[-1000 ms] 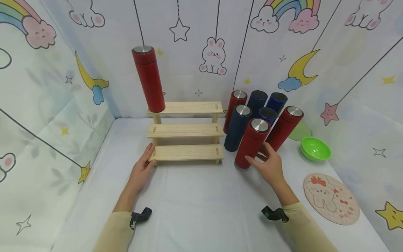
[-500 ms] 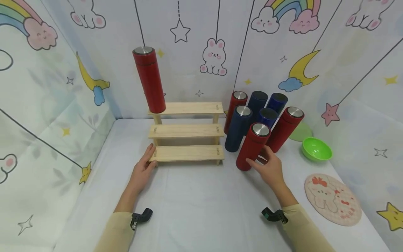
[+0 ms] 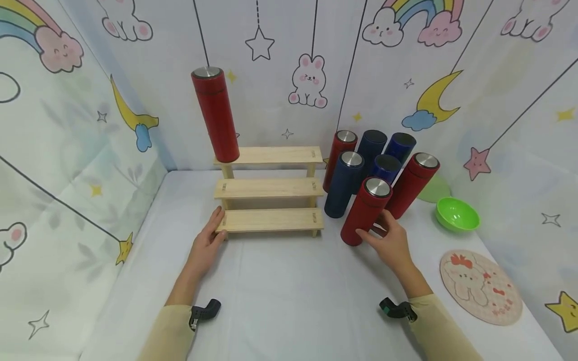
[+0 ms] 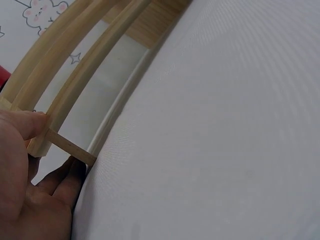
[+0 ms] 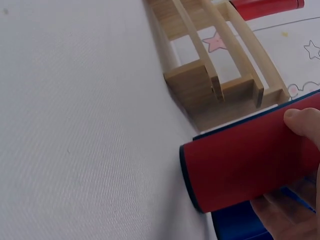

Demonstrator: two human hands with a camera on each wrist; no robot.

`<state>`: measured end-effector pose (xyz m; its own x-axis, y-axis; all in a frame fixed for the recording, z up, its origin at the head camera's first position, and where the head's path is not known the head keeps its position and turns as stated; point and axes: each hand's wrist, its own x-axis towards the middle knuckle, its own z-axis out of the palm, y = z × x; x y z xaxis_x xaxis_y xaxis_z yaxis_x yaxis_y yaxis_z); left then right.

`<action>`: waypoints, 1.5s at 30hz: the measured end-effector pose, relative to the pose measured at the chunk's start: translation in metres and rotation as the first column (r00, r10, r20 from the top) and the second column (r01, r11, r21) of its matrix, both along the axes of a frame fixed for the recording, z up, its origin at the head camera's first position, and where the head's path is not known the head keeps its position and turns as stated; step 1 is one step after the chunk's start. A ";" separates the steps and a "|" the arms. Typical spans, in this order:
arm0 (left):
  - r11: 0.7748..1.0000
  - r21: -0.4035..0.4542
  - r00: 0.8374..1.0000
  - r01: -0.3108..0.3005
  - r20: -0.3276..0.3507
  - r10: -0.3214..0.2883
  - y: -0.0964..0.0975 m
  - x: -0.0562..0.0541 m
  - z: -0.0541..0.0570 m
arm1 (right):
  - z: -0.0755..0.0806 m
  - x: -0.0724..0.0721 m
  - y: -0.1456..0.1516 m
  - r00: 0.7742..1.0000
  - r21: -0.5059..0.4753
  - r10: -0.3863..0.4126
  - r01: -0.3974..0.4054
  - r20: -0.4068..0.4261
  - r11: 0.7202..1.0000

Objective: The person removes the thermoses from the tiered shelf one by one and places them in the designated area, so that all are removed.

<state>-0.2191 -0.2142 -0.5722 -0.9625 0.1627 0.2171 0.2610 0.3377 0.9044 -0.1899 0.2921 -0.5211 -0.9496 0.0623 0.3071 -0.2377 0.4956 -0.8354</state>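
Observation:
In the head view a three-tier wooden shelf rack [image 3: 273,220] stands at mid-table. My left hand [image 3: 205,249] holds its lower left end; the left wrist view has the thumb [image 4: 32,124] against the lowest plank and the other fingers by the side leg. To the right, my right hand [image 3: 389,245] grips the lower part of a red thermos [image 3: 365,215] with a steel-topped lid, thumb on the near side. In the right wrist view the red thermos [image 5: 245,155] has its dark base close to the tablecloth. Another red thermos [image 3: 215,118] stands on the top tier's left end.
Behind the held thermos cluster several red and blue thermoses, such as a dark blue one [image 3: 341,188] and a red one [image 3: 413,185]. Farther right are a green bowl [image 3: 457,214], a green disc [image 3: 435,188] and a round rabbit-print mat [image 3: 480,287]. A printed cloth backdrop encloses the table.
The red thermos in my right hand has come slightly nearer to me and away from the cluster. My left hand has stayed at the rack's left end.

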 end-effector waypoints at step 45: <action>0.999 -0.038 1.000 -0.021 0.016 0.021 0.001 0.001 0.005 | 0.202 -0.058 -0.081 0.922 0.034 0.286 -0.287 -0.260 0.957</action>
<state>-0.2184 -0.2134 -0.5677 -0.9691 0.1502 0.1957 0.2391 0.3767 0.8949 -0.2483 0.2109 -0.3194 -0.8141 -0.1989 0.5456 -0.5779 0.3702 -0.7273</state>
